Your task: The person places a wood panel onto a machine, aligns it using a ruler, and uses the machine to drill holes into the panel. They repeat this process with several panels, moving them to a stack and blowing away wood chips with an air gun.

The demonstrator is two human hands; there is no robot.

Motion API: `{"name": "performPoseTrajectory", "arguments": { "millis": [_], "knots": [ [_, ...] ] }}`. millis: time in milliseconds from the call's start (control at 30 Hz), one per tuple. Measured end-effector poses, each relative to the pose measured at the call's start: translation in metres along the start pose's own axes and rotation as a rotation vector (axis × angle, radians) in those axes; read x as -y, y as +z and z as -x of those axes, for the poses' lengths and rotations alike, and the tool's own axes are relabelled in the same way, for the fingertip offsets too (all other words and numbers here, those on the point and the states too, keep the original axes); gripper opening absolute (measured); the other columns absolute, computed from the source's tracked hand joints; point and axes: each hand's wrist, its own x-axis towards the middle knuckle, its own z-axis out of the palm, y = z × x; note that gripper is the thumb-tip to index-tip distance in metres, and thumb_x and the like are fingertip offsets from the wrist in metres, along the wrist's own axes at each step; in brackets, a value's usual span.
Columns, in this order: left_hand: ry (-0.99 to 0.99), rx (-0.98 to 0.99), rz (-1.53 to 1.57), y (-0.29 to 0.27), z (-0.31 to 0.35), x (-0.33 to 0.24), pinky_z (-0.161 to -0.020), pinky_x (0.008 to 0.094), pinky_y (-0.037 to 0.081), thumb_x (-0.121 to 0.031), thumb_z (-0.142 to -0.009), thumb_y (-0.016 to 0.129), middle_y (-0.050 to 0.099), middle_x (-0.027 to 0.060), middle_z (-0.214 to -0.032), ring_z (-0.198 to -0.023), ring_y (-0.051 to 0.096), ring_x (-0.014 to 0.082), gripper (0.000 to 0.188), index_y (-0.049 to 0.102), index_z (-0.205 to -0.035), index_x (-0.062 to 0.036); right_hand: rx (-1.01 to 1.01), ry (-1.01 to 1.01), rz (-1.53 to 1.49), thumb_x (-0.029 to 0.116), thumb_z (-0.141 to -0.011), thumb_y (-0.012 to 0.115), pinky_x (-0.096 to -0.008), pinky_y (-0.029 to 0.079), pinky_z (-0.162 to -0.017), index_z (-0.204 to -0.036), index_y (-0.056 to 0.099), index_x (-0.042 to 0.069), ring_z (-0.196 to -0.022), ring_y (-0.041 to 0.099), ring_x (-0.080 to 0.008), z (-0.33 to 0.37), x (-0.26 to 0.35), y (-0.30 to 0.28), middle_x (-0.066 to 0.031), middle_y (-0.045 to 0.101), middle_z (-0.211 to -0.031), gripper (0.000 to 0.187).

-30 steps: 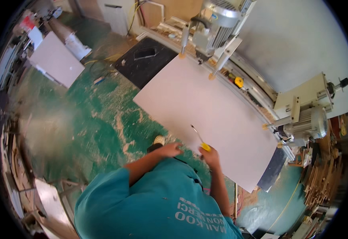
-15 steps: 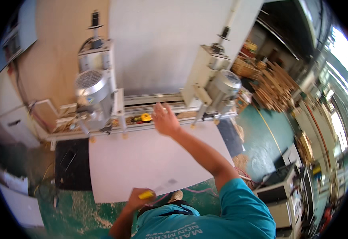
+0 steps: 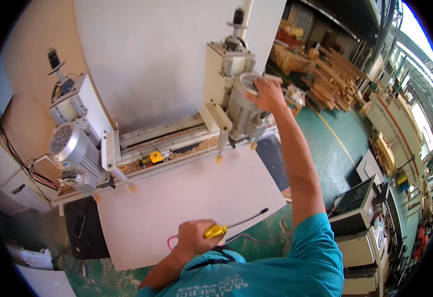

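Observation:
My left hand (image 3: 196, 236) is closed around the yellow handle of a screwdriver (image 3: 216, 230), low over the near part of the white panel (image 3: 177, 198). Its shaft points right, past the panel's edge. Farther off, my right hand (image 3: 269, 95) reaches to the top of the right grey motor (image 3: 243, 101). Its fingers are stretched out over the motor's vented cap and hold nothing visible; I cannot tell how firmly they touch. A second grey motor (image 3: 73, 146) stands at the left on the same machine. The panel lies in front of both.
Between the motors a yellow tape measure (image 3: 156, 157) lies on the wood-chip-strewn machine bed. A dark phone (image 3: 79, 224) rests on a black surface at left. Stacked wood offcuts (image 3: 333, 76) stand at back right. A pink hose (image 3: 241, 236) trails on the green floor.
My right hand has moved right, from above the machine bed to the right motor. The screwdriver in my left hand has come up and right. The view has turned right.

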Motion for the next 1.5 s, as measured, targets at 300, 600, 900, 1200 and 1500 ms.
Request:
{"name": "performPoseTrajectory", "arguments": {
  "millis": [300,600,900,1200,1500],
  "knots": [
    [-0.270,0.224,-0.056,0.102,-0.018,0.041,-0.061,0.0389,0.052,-0.026,-0.077,0.076,0.068,0.0136,-0.077,-0.068,0.066,0.0330,0.024,0.069,-0.087,-0.0055,-0.410,0.682,-0.542,-0.002,-0.080,0.064,-0.0429,0.047,-0.079,-0.090,0.067,0.005,-0.089,0.059,-0.0323,0.266,0.022,0.124,-0.0118,0.066,-0.090,0.013],
    [-0.633,0.342,-0.183,0.130,-0.021,0.075,-0.062,0.0358,0.051,-0.020,-0.079,0.076,0.066,0.0175,-0.071,-0.062,0.065,0.0255,0.029,0.067,-0.091,0.0048,0.005,1.059,-0.451,0.017,-0.079,0.065,-0.0417,0.046,-0.071,-0.079,0.069,0.014,-0.083,0.062,-0.0272,0.356,0.083,0.304,-0.0070,0.063,-0.083,0.005],
    [-0.549,0.428,-0.130,0.161,-0.060,0.066,-0.057,0.0309,0.047,-0.018,-0.082,0.074,0.060,0.0098,-0.064,-0.057,0.055,0.0144,0.023,0.066,-0.087,0.0036,0.115,1.595,-0.296,0.013,-0.080,0.059,-0.0478,0.050,-0.070,-0.083,0.063,0.010,-0.083,0.064,-0.0371,0.444,0.012,0.254,-0.0136,0.066,-0.089,0.006],
    [-0.520,0.541,-0.122,0.166,-0.059,0.069,-0.055,0.0323,0.046,-0.018,-0.082,0.073,0.059,0.0108,-0.062,-0.056,0.056,0.0169,0.023,0.066,-0.086,0.0036,0.214,1.560,-0.181,0.014,-0.080,0.065,-0.0409,0.052,-0.069,-0.085,0.069,0.007,-0.076,0.065,-0.0345,0.654,0.014,0.078,-0.0138,0.068,-0.083,0.010],
    [-0.551,0.399,-0.100,0.108,-0.002,0.091,-0.056,0.0276,0.042,-0.016,-0.086,0.072,0.057,0.0014,-0.063,-0.059,0.050,0.0086,0.020,0.065,-0.083,0.0023,0.249,1.085,0.002,0.010,-0.077,0.059,-0.0465,0.052,-0.066,-0.070,0.064,0.009,-0.077,0.064,-0.0347,0.576,-0.031,0.153,-0.0122,0.063,-0.078,0.009]
  ]
}}
